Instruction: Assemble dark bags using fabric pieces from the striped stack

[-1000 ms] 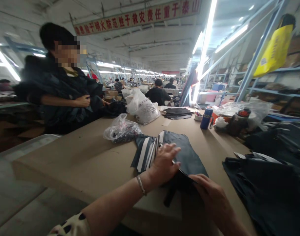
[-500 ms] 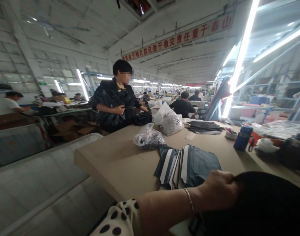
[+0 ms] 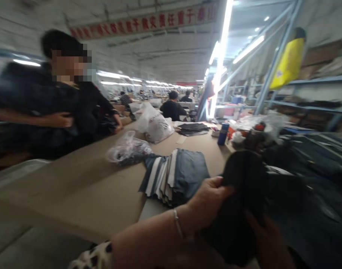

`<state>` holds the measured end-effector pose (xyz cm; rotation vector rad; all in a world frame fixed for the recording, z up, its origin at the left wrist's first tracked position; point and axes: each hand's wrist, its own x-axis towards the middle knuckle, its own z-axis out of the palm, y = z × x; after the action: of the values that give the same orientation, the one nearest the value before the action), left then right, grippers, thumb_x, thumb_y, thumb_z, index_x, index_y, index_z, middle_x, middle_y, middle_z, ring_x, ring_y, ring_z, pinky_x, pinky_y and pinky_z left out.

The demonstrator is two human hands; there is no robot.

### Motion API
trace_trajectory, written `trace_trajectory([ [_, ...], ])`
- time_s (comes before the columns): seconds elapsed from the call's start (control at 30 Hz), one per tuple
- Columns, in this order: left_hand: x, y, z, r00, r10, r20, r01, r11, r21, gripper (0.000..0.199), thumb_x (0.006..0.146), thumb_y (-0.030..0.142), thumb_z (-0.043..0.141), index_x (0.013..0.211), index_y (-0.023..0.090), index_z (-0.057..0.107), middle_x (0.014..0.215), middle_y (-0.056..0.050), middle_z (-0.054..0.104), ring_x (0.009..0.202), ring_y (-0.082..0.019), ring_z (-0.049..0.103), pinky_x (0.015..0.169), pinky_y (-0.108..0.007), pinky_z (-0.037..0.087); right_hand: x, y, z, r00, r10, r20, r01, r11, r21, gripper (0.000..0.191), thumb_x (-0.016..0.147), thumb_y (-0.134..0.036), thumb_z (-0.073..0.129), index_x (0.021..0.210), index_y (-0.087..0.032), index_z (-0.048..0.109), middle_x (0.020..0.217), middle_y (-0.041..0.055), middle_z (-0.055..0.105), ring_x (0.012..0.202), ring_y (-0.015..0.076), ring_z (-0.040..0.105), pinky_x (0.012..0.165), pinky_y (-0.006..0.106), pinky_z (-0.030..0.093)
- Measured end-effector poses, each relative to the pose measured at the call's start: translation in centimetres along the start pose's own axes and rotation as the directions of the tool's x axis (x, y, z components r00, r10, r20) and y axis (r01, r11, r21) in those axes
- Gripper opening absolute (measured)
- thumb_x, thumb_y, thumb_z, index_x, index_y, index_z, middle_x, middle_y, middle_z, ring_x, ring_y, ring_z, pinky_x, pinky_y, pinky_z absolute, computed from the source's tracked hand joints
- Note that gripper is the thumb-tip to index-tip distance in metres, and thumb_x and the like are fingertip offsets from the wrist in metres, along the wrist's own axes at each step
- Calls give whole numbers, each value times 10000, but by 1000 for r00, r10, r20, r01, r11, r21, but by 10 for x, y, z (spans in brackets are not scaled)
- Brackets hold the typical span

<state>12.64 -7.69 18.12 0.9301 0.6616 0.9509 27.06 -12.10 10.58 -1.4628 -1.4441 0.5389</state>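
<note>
My left hand [image 3: 208, 201], with a bracelet at the wrist, grips the left edge of a black fabric piece [image 3: 240, 179] between thumb and fingers. The piece is raised off the table, dark and somewhat blurred. My right hand [image 3: 267, 235] is in shadow at its lower right side, fingers against the fabric; it looks closed on it. Just left of the piece, a fanned stack of dark grey fabric pieces with white strips [image 3: 187, 170] lies on the table [image 3: 83, 194].
Behind the stack sit a clear plastic bag [image 3: 128, 149] and a fuller white bag [image 3: 156, 125]. A blue bottle [image 3: 223, 134] and flat black pieces [image 3: 193, 129] lie farther back. Dark garments [image 3: 313, 194] heap at right. A co-worker [image 3: 75, 101] in black stands across at left.
My view has turned right and moved closer to the table. The black fabric now stands more upright, and my right hand has come into view on it. The co-worker appears nearer, at left.
</note>
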Motion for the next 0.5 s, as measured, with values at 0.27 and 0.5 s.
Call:
trace_trajectory([
  [0.27, -51, 10, -12, 713, -479, 512, 535, 844, 44, 314, 456, 93, 713, 769, 107, 698, 696, -21, 643, 554, -88, 534, 514, -156, 436, 33, 5, -38, 988, 155, 9, -147, 915, 375, 382, 724, -449, 610, 968, -164, 677, 835, 80, 701, 786, 250, 650, 691, 331, 525],
  [0.5, -30, 17, -36, 863, -334, 379, 366, 931, -14, 290, 468, 45, 543, 698, 112, 706, 656, -27, 660, 585, -119, 585, 601, -193, 472, 15, 7, -50, 992, 51, 118, -66, 989, 129, 364, 900, -452, 437, 1101, -199, 603, 1040, 73, 645, 957, 240, 608, 794, 379, 513],
])
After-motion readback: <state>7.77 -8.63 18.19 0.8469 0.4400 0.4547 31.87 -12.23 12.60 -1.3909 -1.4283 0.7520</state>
